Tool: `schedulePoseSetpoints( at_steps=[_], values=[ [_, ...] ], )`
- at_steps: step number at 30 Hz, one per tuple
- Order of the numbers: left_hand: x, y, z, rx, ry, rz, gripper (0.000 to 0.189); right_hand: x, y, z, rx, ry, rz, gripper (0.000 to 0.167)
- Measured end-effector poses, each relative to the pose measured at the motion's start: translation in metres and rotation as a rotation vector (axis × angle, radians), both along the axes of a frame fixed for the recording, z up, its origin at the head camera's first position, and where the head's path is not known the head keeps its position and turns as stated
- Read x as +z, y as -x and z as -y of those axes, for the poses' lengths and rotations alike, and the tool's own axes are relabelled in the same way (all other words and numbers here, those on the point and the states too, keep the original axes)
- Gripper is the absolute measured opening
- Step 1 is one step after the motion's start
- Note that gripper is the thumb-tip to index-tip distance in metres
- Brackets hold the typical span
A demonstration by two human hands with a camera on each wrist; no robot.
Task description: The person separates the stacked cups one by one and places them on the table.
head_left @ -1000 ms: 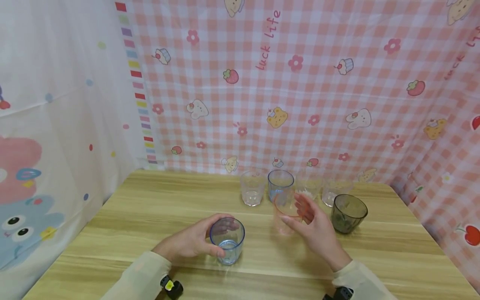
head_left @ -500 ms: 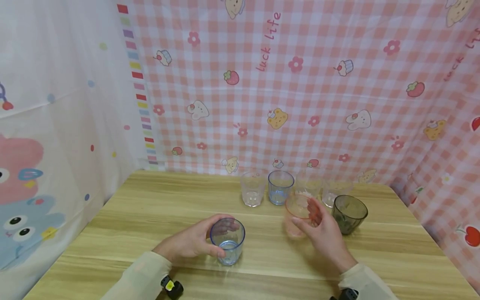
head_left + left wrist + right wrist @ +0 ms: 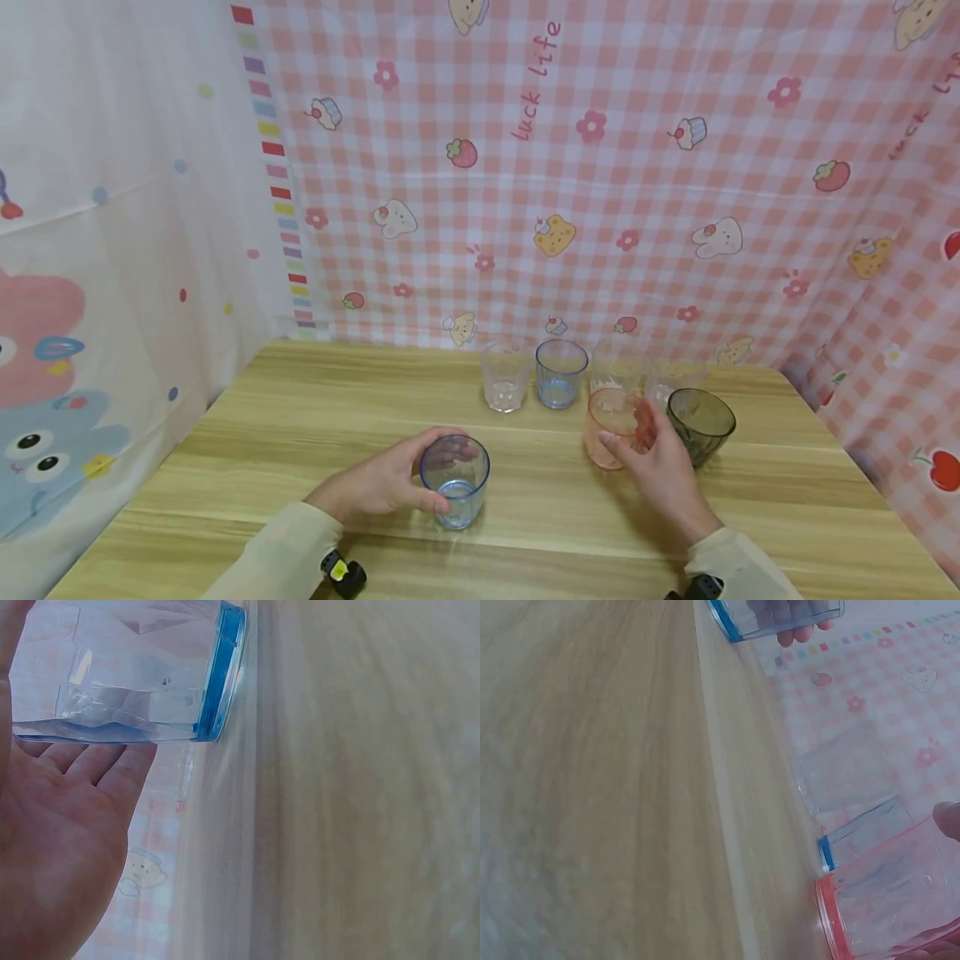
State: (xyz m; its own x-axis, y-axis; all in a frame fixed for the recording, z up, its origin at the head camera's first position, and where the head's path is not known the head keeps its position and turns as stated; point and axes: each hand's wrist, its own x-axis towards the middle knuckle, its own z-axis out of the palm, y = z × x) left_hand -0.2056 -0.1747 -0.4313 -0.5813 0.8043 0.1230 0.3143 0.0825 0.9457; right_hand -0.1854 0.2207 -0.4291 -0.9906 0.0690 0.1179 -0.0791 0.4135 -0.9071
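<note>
My left hand (image 3: pixel 390 482) is curled round a clear blue cup (image 3: pixel 463 498), thumb on its near side and fingers behind it. The cup is upright on the wooden table, and its thick blue base (image 3: pixel 217 675) shows in the left wrist view. To the right, a clear orange-pink cup (image 3: pixel 600 442) stands upright between the thumb and fingers of my right hand (image 3: pixel 663 475). Its pink base (image 3: pixel 832 919) is down at the tabletop in the right wrist view. Just right of that hand sits a smoky grey cup (image 3: pixel 701 421), partly covered by the hand.
Along the back of the table (image 3: pixel 360 392) runs a row of cups: a clear cup (image 3: pixel 504 385), a second blue cup (image 3: pixel 561 377), and more clear cups (image 3: pixel 617 367) partly hidden behind the pink cup and right hand. A pink checked cloth (image 3: pixel 480 200) hangs behind them.
My right hand has moved the orange-pink cup to the right, closer to the smoky grey cup, uncovering the blue cup behind. The left hand and its cup have stayed in place.
</note>
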Motion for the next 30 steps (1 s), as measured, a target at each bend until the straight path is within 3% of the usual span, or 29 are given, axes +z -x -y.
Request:
schedulePoseSetpoints(
  at_steps=[6,20,30],
  values=[
    [-0.001,0.002,-0.001,0.006,0.007,0.000,0.093,0.002,-0.003,-0.001,-0.012,-0.017,0.020,0.099],
    [0.000,0.000,0.000,0.006,0.003,0.020,0.092,-0.005,-0.004,-0.008,-0.028,0.073,0.012,0.091],
    [-0.001,0.001,0.000,-0.001,-0.007,-0.003,0.092,-0.006,-0.007,-0.011,-0.021,0.026,-0.003,0.088]
  ],
)
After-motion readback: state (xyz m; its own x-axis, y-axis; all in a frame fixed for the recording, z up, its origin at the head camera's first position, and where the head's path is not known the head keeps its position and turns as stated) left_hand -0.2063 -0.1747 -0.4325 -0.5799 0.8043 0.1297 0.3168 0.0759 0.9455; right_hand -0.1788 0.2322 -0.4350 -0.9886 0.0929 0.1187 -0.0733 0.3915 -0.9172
